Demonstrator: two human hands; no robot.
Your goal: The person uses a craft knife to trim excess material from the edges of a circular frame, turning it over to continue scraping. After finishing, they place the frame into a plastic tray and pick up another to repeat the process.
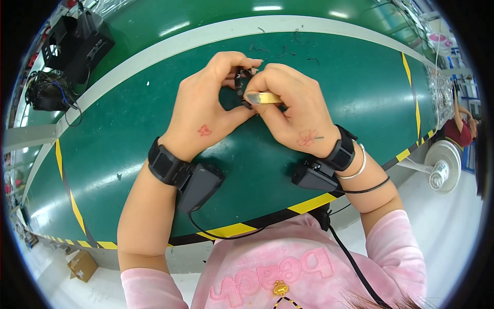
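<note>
Over the green table, my left hand point(201, 100) is closed with thumb and fingers round a small black part point(239, 83), which looks like a narrow plastic frame. My right hand point(296, 100) is closed on a short tool with a yellow body point(269, 98) and a grey, metal-looking end. The tool's working tip is hidden by my fingers, so its exact kind cannot be told. Both hands meet at the black part, with the right fingertips beside or against it.
Thin black scraps point(283, 53) lie on the green tabletop point(329, 195) beyond my hands. Black-yellow tape point(311, 203) marks its near edge. A black device point(82, 46) and bundled cables point(46, 92) sit far left. A white fan point(443, 167) and another person point(459, 131) are at right.
</note>
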